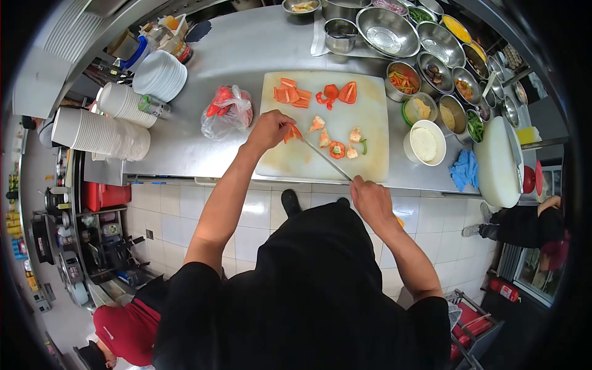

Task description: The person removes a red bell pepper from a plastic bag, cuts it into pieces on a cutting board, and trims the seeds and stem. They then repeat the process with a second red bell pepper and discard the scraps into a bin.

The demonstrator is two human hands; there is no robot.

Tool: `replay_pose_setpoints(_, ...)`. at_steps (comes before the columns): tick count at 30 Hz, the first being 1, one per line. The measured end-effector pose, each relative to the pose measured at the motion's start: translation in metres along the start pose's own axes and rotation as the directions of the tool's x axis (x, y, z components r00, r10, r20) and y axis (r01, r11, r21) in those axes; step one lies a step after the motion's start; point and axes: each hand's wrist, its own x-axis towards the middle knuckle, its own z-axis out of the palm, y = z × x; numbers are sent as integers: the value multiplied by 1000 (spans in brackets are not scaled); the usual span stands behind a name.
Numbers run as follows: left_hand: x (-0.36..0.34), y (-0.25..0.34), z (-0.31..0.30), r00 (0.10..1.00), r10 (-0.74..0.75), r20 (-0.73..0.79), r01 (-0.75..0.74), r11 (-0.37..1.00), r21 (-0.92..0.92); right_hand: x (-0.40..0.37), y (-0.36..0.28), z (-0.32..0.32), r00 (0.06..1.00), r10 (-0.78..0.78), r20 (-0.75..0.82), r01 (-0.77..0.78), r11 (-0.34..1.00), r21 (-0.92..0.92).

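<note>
My left hand (270, 131) pinches a piece of red bell pepper (292, 134) over the left side of a white cutting board (373, 123). Wrapped around a knife's handle at the board's front edge is my right hand (370, 197). The knife (329, 161) slants up and left, its tip close to the held piece. Cut red pepper slabs (291, 94) lie at the board's back left, and more pepper pieces (348, 92) sit to their right. Pale cores and trimmings (337, 149) with a green stem (364, 146) are scattered right of the blade.
A plastic bag of red peppers (227, 112) stands left of the board. Stacked white bowls (102, 134) and lids (160, 75) are farther left. Metal bowls (387, 32) of ingredients, a white tub (425, 142) and a blue cloth (464, 169) are at right. Other people stand at both sides.
</note>
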Motion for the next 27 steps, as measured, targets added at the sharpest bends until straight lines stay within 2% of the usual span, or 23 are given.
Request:
replay_pose_setpoints(4,-1,-3,0,1000,30,-6,-30,999,-14,11,3,-4,999,-39,30,42,994,-100)
replay_pose_setpoints(7,0,-12,4,1000,21,-5,-21,999,-37,15,8,0,998,-55,43,58,994,-88)
replay_pose_setpoints(11,0,-31,7,998,-47,-40,42,992,-120,15,24,14,992,-55,112,63,996,-69)
replay_pose_setpoints(13,-3,-35,2,997,-62,-50,54,989,-140,16,25,13,982,6,191,12,996,-93)
replay_pose_setpoints(15,-4,-38,-3,976,-218,-6,207,933,-294,13,23,3,978,37,204,-23,997,-69)
replay_pose_setpoints(16,-1,-40,-3,978,-207,2,198,935,-293,9,21,-3,974,69,215,-60,997,-49)
replay_pose_setpoints(18,6,-34,-1,933,-358,-36,263,746,-612,-4,19,-10,971,111,211,-107,994,-32)
replay_pose_setpoints(19,11,-25,3,935,-353,-28,263,744,-614,-11,18,-11,967,132,216,-133,991,-12)
replay_pose_setpoints(21,29,-2,12,911,-410,28,286,583,-760,-21,12,-7,957,184,227,-180,983,-38)
replay_pose_setpoints(22,44,4,20,906,-418,68,322,575,-752,-25,9,-6,952,196,236,-202,979,0)
replay_pose_setpoints(26,86,36,50,912,-410,30,304,624,-719,-38,5,-2,932,264,249,-289,955,69)
replay_pose_setpoints(27,85,45,55,928,-304,-217,190,885,-425,-44,6,-1,927,286,243,-316,944,94)
